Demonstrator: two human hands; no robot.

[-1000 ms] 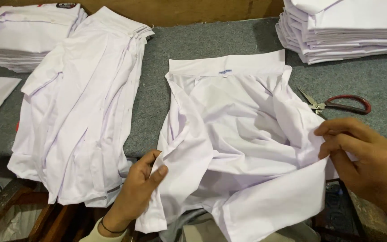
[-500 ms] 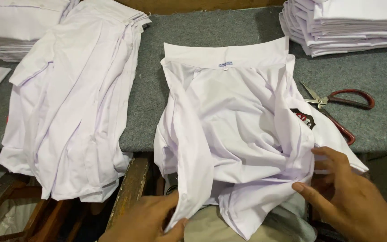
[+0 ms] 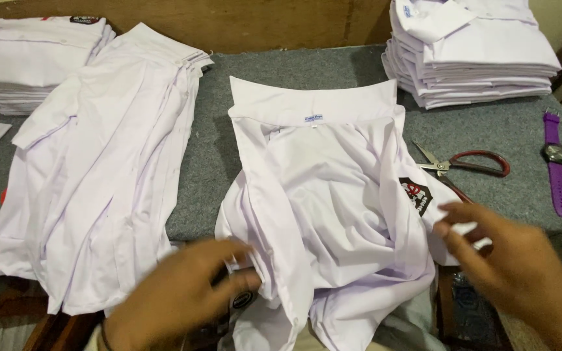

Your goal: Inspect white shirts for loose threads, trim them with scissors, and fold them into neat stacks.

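Grey felt covers the worktable [image 3: 229, 130], which backs onto a wooden wall. At its middle a white shirt [image 3: 333, 208] lies face down with the collar pointing away from the person, its lower half bunched and hanging over the near edge. The left hand [image 3: 177, 296] is blurred; its fingers curl in against the shirt's left side seam near the hem, and they seem to pinch the cloth, though the blur keeps that uncertain. The right hand [image 3: 508, 260] sits at the shirt's right edge, fingers loosely bent and slightly apart, their tips touching the fabric just below a dark sewn badge [image 3: 415, 195] on the sleeve. Just beyond that hand, red-handled scissors [image 3: 466, 166] lie on the felt, and a purple wristwatch [image 3: 556, 159] lies farther right. A loose heap of unfolded white shirts [image 3: 99, 175] drapes over the table's left part. Neatly folded stacks sit at the far left [image 3: 27, 62] and far right [image 3: 476, 55] corners.
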